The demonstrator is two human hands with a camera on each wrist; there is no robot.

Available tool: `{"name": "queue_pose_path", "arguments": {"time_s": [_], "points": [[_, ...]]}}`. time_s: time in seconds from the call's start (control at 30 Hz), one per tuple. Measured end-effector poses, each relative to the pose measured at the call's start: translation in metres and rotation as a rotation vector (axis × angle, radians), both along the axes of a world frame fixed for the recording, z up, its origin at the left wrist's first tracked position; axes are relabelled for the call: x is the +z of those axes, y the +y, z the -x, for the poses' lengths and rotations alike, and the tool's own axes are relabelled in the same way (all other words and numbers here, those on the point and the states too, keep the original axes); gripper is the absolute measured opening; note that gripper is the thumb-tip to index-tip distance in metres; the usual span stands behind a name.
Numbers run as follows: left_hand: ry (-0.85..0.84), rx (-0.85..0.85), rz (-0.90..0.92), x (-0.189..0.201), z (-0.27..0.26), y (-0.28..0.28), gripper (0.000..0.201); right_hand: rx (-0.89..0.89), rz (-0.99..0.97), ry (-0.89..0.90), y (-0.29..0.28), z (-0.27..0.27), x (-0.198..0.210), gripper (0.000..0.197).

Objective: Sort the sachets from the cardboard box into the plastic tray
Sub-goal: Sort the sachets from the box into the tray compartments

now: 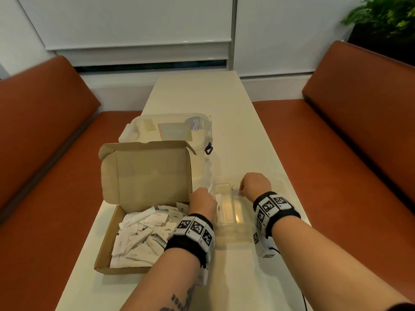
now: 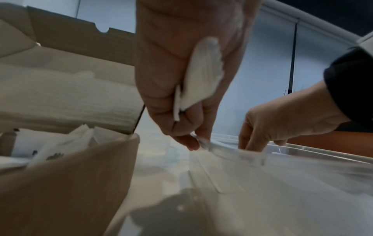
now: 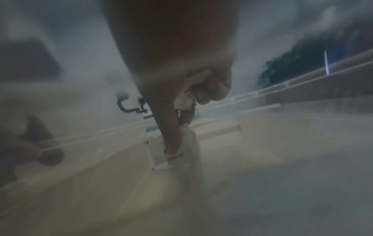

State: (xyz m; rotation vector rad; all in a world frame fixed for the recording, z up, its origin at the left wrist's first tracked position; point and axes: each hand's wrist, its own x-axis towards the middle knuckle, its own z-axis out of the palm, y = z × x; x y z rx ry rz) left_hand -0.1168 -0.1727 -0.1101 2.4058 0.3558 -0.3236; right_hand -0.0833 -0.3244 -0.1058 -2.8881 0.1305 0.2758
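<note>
Matt brown cardboard box [image 1: 143,173], white paper sachets [image 1: 139,234], clear glossy plastic tray [image 1: 231,230], smooth cream table [image 1: 202,97].

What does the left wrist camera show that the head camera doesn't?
Only the left wrist view shows white sachets tucked in the left hand, whose fingertips pinch the tray rim. Only the head view shows the heap of sachets in the box, the lidded container, and the benches. Both show the box, tray and right hand.

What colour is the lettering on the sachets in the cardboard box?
Some sachets carry red lettering, others black, reading "Sugar"; all are white. The head view shows it best.
</note>
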Motion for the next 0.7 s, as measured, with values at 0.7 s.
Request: {"name": "queue_pose_path", "arguments": {"time_s": [0.7], "points": [[-0.003,-0.018,-0.014,0.0061,0.0031,0.0022,0.018,0.199,0.060,-0.057,-0.0017,-0.0034,0.0022,0.022]]}}
